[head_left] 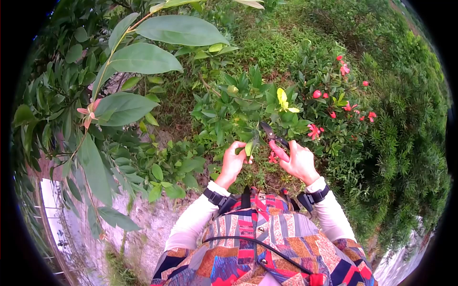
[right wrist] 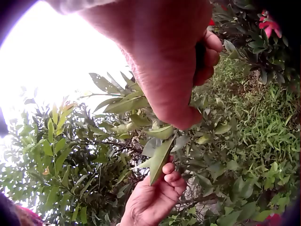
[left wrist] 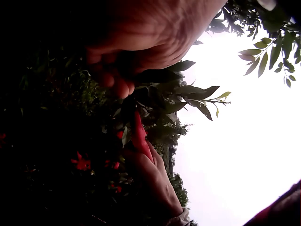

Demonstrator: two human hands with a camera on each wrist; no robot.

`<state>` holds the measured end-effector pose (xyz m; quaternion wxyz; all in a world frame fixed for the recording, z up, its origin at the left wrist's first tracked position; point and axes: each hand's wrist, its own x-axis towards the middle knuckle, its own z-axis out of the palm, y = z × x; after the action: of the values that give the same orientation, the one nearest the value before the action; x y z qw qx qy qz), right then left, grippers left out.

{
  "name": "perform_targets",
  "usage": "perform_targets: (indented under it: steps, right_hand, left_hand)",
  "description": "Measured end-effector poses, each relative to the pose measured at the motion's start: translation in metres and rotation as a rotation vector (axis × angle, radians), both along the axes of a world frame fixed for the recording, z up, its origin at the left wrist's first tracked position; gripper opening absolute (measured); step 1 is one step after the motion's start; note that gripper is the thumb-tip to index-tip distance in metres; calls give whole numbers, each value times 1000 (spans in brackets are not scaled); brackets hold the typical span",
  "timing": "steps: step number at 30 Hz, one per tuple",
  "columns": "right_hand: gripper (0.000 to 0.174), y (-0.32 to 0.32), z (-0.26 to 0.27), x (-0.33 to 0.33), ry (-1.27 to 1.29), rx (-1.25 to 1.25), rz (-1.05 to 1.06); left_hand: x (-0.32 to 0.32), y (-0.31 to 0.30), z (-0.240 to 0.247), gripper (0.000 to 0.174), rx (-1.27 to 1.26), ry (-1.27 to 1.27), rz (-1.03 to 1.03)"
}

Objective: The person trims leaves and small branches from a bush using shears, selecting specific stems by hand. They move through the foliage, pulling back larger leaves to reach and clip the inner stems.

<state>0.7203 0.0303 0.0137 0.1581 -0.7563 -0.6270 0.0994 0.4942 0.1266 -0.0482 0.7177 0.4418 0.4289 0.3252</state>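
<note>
My right hand (head_left: 301, 164) grips pruning shears with red handles (head_left: 279, 152). Their dark blades (head_left: 266, 128) point up and left into the leafy shrub (head_left: 224, 119). To the left, my left hand (head_left: 233, 164) has thumb and fingers curled at a leafy sprig, pinching it near a light green leaf (head_left: 249, 148). In the right wrist view that hand (right wrist: 155, 200) holds the sprig from below, with a long green leaf (right wrist: 161, 160) over its fingers. The left wrist view shows the red handle (left wrist: 140, 134) in the right hand; foliage hides the blades there.
Bright yellow leaves (head_left: 283, 99) stand just above the shears. Red flowers (head_left: 313, 131) dot the bush on the right. A branch with large leaves (head_left: 143, 58) hangs close at upper left. Dense hedge (head_left: 405, 109) fills the right side; pale ground (head_left: 143, 229) lies lower left.
</note>
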Motion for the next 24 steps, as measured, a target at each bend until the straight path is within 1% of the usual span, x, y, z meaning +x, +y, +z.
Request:
perform_targets:
  steps: [3, 5, 9, 12, 14, 16, 24]
  right_hand:
    - [38, 4, -1, 1, -28, -3, 13]
    - [38, 7, -4, 1, -59, -4, 20]
    - [37, 6, -3, -4, -103, 16, 22]
    - [37, -2, -2, -6, -52, 63, 11]
    - [37, -4, -4, -5, -73, 56, 9]
    - [38, -2, -4, -3, -97, 51, 13]
    - [40, 11, -16, -6, -132, 67, 29]
  left_hand:
    - [-1, -4, -1, 12, 68, 34, -20]
    - [1, -8, -1, 11, 179, 98, -10]
    - [0, -9, -2, 10, 195, 55, 8]
    - [-1, -8, 2, 10, 176, 68, -3]
    - [-1, -10, 1, 10, 197, 76, -19]
    - [1, -9, -11, 9, 221, 86, -18]
    - [1, -10, -20, 9, 317, 123, -53]
